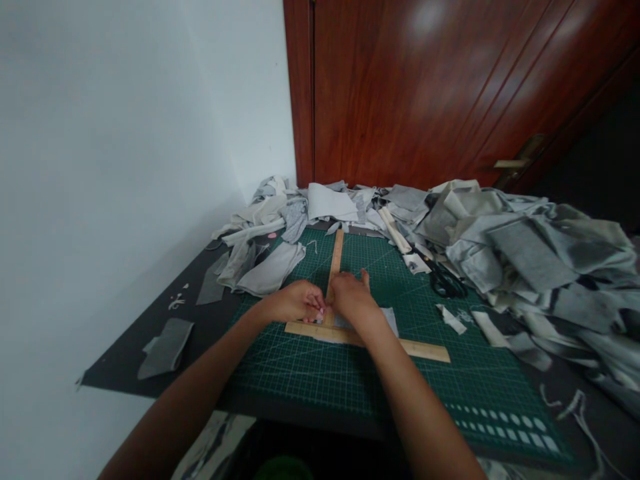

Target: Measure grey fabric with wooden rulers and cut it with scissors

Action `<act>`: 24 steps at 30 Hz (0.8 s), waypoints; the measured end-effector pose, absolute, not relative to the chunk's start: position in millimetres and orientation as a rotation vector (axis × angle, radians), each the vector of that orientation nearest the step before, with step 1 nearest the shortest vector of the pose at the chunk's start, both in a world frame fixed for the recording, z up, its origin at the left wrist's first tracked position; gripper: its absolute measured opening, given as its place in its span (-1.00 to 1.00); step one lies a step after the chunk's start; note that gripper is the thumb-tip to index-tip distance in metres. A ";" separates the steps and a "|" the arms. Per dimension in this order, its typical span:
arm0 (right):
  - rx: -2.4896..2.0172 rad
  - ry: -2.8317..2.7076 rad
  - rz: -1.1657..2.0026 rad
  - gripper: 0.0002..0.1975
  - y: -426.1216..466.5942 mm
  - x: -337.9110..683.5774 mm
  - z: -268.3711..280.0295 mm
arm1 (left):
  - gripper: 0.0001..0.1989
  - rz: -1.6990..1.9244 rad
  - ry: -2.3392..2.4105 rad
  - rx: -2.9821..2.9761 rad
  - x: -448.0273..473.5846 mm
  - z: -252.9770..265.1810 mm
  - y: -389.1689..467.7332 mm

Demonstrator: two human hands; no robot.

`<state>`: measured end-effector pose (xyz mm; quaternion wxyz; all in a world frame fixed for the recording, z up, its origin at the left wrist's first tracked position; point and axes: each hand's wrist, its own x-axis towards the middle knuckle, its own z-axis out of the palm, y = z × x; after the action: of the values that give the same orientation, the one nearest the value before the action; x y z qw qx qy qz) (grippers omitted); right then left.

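Observation:
Two wooden rulers meet at roughly a right angle: a lengthwise ruler (pixel 337 253) and a crosswise ruler (pixel 425 350). My left hand (pixel 297 301) is closed in a pinch near where they meet, with something small and pinkish-white at its fingertips that I cannot make out. Beside it, my right hand (pixel 354 299) is bent over the lengthwise ruler, one finger raised away from the others. Its other fingers curl inward, and what they hold, if anything, is hidden. A light grey fabric piece (pixel 391 321) lies partly beneath my right hand and the crosswise ruler.
Under everything is a green cutting mat (pixel 310 373) on a dark table (pixel 127 363). Fabric scraps (pixel 530 250) are heaped along the back and right. Black-handled scissors (pixel 447 280) lie at the right. A folded grey cloth (pixel 167 348) sits at the left, near the white wall.

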<state>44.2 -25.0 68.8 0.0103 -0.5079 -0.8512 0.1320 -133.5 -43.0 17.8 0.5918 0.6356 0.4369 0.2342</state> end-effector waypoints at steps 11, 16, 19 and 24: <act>-1.591 -2.650 0.423 -0.71 -25.0 44.4 70.2 | -0.87 0.509 1.047 1.686 -129.6 21.6 -47.7; -1.583 -2.644 0.429 -0.69 -25.1 44.7 69.4 | -0.88 0.492 1.048 1.694 -128.8 22.6 -47.9; -1.581 -2.642 0.429 -0.68 -25.0 44.9 68.6 | -0.89 0.470 1.045 1.690 -127.3 25.9 -48.5; -1.588 -2.644 0.428 -0.66 -25.0 44.6 70.8 | -0.89 0.467 1.109 1.763 -125.1 28.7 -52.1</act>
<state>44.6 -25.0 70.8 0.0141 -0.5099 -0.8491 0.1373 -125.1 -52.1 28.7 0.4825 0.7235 0.4550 0.1915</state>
